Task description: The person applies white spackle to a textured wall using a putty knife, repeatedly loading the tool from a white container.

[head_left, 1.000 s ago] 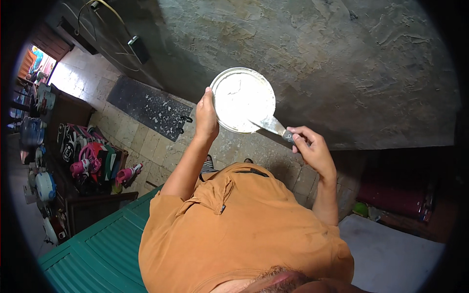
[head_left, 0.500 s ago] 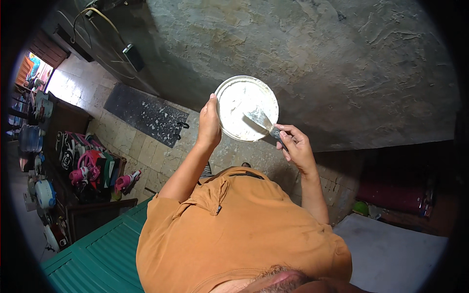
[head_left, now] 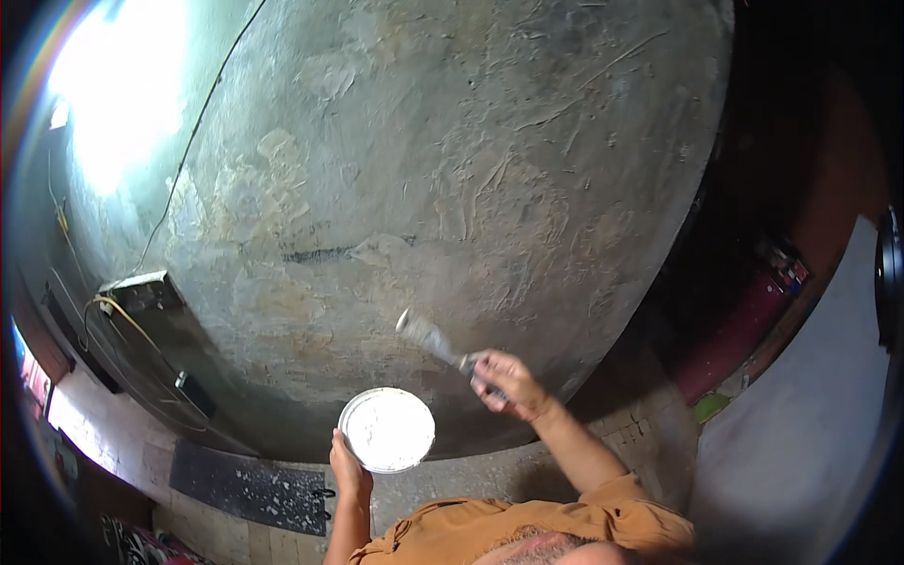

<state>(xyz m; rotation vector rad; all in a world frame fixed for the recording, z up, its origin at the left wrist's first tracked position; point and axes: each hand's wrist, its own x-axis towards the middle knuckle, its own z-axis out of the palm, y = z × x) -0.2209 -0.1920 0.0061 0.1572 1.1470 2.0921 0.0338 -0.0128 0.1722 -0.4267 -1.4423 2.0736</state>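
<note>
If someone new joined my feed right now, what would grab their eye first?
Probably the tub of bright white material, held in the left grip low in the view. Next, the putty knife in the right grip, above and right of it. The glare on the rough grey wall at upper left also stands out.

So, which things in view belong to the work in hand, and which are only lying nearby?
In use:
- round tub of white paste, left hand
- scraper, right hand
- rough grey wall, probably

Just nearby:
- dark mat
- green object, unclear what
</note>
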